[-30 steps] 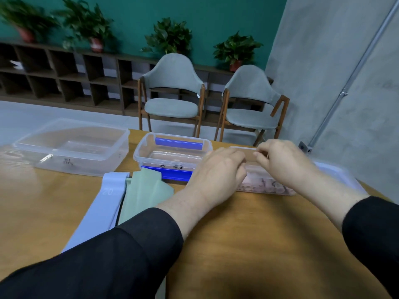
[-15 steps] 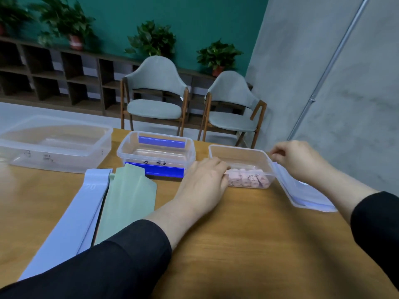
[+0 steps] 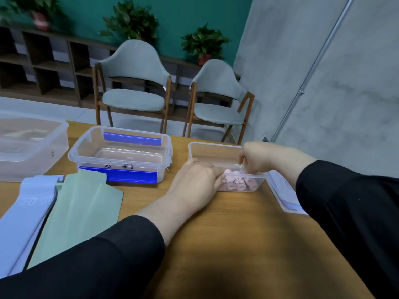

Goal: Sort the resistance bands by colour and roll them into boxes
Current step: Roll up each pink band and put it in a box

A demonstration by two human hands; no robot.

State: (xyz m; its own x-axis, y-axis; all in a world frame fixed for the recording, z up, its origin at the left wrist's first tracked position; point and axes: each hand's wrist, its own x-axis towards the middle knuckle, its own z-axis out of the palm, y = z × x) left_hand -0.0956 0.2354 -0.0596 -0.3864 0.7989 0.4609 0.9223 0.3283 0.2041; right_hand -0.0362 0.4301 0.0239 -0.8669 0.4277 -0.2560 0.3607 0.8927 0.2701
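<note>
A small clear box (image 3: 207,146) on the wooden table holds several pink rolled bands (image 3: 237,184). My left hand (image 3: 194,182) rests on the table with fairly straight fingers pressed against the box's front left side. My right hand (image 3: 259,158) is curled over the box's right wall, fingers dipping inside above the pink rolls. A pale blue band (image 3: 26,203) marked 20 and a green band (image 3: 82,209) lie flat at the left. Dark sleeves cover both forearms.
The small box's lid (image 3: 280,196) lies on the table just right of it, under my right forearm. A clear box with blue clips (image 3: 121,152) stands in the middle, a larger clear box (image 3: 28,147) at the far left. Two grey chairs stand behind the table.
The lid came off the small box and my right hand carried it to the right, laid it down, then returned to the box's right wall. My left hand stayed against the box.
</note>
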